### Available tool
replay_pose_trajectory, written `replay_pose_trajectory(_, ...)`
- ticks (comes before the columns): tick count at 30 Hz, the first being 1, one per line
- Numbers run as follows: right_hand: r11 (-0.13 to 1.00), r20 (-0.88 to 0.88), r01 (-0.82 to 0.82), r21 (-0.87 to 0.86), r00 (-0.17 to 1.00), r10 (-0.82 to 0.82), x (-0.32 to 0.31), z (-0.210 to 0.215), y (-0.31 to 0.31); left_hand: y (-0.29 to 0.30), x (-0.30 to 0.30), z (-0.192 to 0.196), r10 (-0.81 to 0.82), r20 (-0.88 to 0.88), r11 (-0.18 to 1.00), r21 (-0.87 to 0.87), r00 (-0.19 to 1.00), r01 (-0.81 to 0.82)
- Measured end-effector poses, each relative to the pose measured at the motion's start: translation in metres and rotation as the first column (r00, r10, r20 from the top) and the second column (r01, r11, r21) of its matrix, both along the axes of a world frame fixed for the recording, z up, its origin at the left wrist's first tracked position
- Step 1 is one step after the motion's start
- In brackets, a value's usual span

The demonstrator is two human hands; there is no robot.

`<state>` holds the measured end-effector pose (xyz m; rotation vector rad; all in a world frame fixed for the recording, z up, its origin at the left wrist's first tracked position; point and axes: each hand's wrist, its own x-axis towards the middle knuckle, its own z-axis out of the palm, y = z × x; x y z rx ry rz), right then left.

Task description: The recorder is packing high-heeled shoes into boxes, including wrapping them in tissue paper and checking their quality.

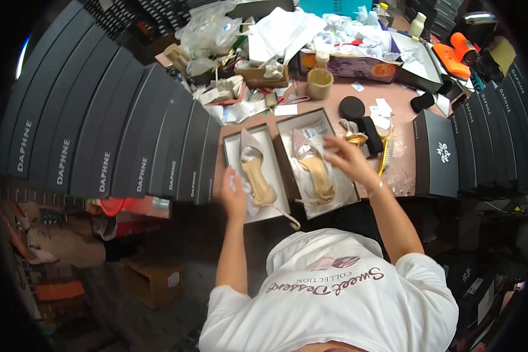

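Two shallow grey-and-white shoebox halves lie side by side before me. In the left box half [271,132] is a pointed, pale sandal [255,179] with a tan insole; its thin strap hangs over the near edge. The right box half [340,126] holds a matching shoe [315,176] on thin white wrapping, its toe glittery. My left hand [233,192] is at the left box's outer side, fingers stretched out and slightly blurred. Over the right box's far right side is my right hand [351,159], its fingers apart and nothing visible in them; whether they touch the wrapping I cannot tell.
Dark shoeboxes stand in rows at left [123,123] and right [437,152]. Behind are a cup [320,84], a round black tin [351,107], a yellow brush [386,154], a purple carton [358,66] of crumpled paper and an orange tool [452,61].
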<state>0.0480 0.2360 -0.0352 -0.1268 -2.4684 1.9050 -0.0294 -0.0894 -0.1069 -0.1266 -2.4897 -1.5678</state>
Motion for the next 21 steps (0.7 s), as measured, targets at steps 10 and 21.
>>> replay_pose_trajectory(10, 0.96, -0.421, -0.17, 0.222, 0.872, 0.251, 0.01, 0.034, -0.06, 0.126, 0.048, 0.109, -0.589, 0.204, 0.404, 0.913, 0.782, 0.066)
replay_pose_trajectory(21, 0.731, -0.6, 0.5, 0.465, 0.785, -0.155, -0.226, 0.047, 0.179, 0.034, -0.007, 0.044, 0.01, 0.262, 0.87, 0.474, 0.965, -0.137)
